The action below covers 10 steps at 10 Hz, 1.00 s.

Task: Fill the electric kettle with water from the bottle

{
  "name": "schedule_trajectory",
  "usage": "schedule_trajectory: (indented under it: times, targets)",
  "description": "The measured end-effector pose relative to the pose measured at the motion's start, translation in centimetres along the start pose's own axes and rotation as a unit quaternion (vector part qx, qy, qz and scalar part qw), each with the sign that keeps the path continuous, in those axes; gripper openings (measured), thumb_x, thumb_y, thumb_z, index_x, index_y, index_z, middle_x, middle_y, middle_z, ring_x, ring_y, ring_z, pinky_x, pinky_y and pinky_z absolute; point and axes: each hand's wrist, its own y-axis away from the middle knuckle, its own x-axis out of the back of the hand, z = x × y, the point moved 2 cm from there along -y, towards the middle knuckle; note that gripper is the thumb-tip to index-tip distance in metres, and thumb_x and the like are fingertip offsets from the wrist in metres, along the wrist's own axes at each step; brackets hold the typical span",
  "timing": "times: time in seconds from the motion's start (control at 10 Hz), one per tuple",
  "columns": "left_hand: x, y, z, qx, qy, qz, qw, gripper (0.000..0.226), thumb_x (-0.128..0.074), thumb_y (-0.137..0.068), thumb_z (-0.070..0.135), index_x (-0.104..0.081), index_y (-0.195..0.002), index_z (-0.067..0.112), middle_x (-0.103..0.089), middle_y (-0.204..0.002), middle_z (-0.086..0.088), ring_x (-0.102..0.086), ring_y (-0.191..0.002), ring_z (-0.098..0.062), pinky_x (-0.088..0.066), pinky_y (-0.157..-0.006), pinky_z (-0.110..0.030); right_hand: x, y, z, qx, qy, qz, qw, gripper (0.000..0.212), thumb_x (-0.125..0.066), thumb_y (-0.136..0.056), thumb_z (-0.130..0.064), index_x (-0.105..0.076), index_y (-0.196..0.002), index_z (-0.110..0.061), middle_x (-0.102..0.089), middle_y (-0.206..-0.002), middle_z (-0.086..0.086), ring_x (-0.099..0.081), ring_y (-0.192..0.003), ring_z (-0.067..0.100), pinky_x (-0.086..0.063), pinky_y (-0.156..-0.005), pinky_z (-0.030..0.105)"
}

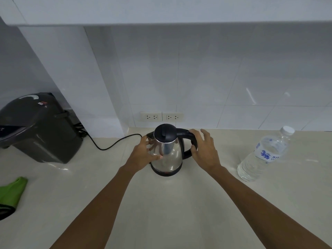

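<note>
A stainless steel electric kettle (169, 155) with a black lid and black handle stands on its base in the middle of the counter, lid closed. My left hand (143, 155) cups the kettle's left side, thumb on the front and fingers by the spout. My right hand (203, 150) is at the black handle with fingers spread; only the thumb touches the handle. A clear plastic water bottle (264, 155) with a white cap and blue label stands upright to the right, capped and full, apart from both hands.
A dark grey appliance (39, 128) sits at the far left, with a black cord (111, 144) running across the pale counter (161, 203) toward the kettle. Two wall sockets (161, 116) are behind the kettle. A green cloth (12, 191) lies at the left edge.
</note>
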Motion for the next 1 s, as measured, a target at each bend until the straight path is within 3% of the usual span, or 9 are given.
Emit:
schedule_trajectory:
  times: [0.2,0.3,0.4,0.5,0.6,0.7,0.9,1.0]
  targets:
    - [-0.1,0.1,0.2,0.004,-0.019,0.006,1.0,0.091,-0.098,-0.075,0.015,-0.042,-0.147,0.013,-0.058,-0.151,-0.004,-0.058,-0.118,-0.011,-0.055,-0.093,-0.028,0.2,0.0,-0.3,0.011,0.074,-0.011,0.997,0.071,-0.059,-0.086,-0.006,-0.035,-0.146,-0.036,-0.028,-0.156,0.016,-0.032,-0.139,0.039,-0.059,-0.079,0.047]
    - [-0.1,0.3,0.4,0.009,-0.024,0.001,1.0,0.094,-0.098,-0.076,0.014,-0.04,-0.15,0.013,-0.058,-0.148,-0.002,-0.059,-0.12,-0.013,-0.054,-0.085,-0.019,0.3,0.1,-0.2,0.005,0.07,-0.011,0.997,0.074,-0.06,-0.084,-0.005,-0.034,-0.145,-0.038,-0.028,-0.156,0.017,-0.032,-0.139,0.04,-0.058,-0.084,0.049]
    - [-0.1,0.6,0.5,0.011,-0.043,-0.002,0.999,0.098,-0.096,-0.078,0.016,-0.037,-0.155,0.017,-0.055,-0.151,-0.002,-0.057,-0.132,-0.02,-0.052,-0.095,-0.028,0.6,0.2,-0.2,0.003,0.073,-0.02,0.997,0.074,-0.059,-0.085,-0.006,-0.033,-0.146,-0.038,-0.029,-0.156,0.018,-0.033,-0.138,0.041,-0.056,-0.087,0.051]
    - [0.3,0.9,0.8,0.021,-0.083,-0.002,0.996,0.094,-0.095,-0.08,0.029,-0.039,-0.155,0.018,-0.049,-0.157,-0.004,-0.048,-0.145,-0.028,-0.047,-0.108,-0.039,0.9,0.0,-0.3,0.012,0.081,-0.027,0.996,0.069,-0.059,-0.087,-0.012,-0.034,-0.146,-0.038,-0.032,-0.154,0.017,-0.042,-0.131,0.041,-0.056,-0.086,0.051]
    - [1.2,1.5,1.3,0.022,-0.174,0.023,0.984,0.086,-0.089,-0.083,0.046,-0.045,-0.15,0.016,-0.052,-0.148,-0.006,-0.05,-0.14,-0.03,-0.049,-0.106,-0.042,1.8,0.2,-0.9,0.025,0.099,-0.037,0.994,0.063,-0.059,-0.092,-0.026,-0.031,-0.148,-0.035,-0.036,-0.153,0.014,-0.049,-0.124,0.041,-0.055,-0.087,0.051]
    - [2.4,2.9,2.6,0.022,-0.278,0.049,0.959,0.096,-0.079,-0.089,0.056,-0.034,-0.163,0.013,-0.042,-0.161,-0.01,-0.043,-0.148,-0.032,-0.045,-0.113,-0.049,2.8,1.0,-1.8,0.036,0.126,-0.047,0.99,0.063,-0.055,-0.095,-0.041,-0.027,-0.151,-0.032,-0.042,-0.15,0.01,-0.051,-0.123,0.038,-0.052,-0.09,0.051]
    - [4.0,9.1,6.3,-0.044,-0.372,0.072,0.924,0.071,-0.059,-0.1,0.052,-0.041,-0.159,0.016,-0.043,-0.163,-0.007,-0.041,-0.149,-0.03,-0.035,-0.117,-0.048,7.8,5.1,-6.9,0.041,0.139,-0.049,0.988,0.069,-0.047,-0.095,-0.056,-0.029,-0.152,-0.021,-0.053,-0.143,0.009,-0.052,-0.126,0.033,-0.049,-0.094,0.048]
    - [4.6,13.0,8.5,-0.085,-0.399,0.092,0.908,0.076,-0.051,-0.102,0.061,-0.038,-0.163,0.018,-0.039,-0.169,-0.005,-0.038,-0.153,-0.029,-0.031,-0.12,-0.052,10.9,7.8,-10.3,0.034,0.147,-0.049,0.987,0.074,-0.043,-0.095,-0.063,-0.029,-0.153,-0.019,-0.049,-0.148,0.009,-0.047,-0.132,0.033,-0.046,-0.099,0.05]
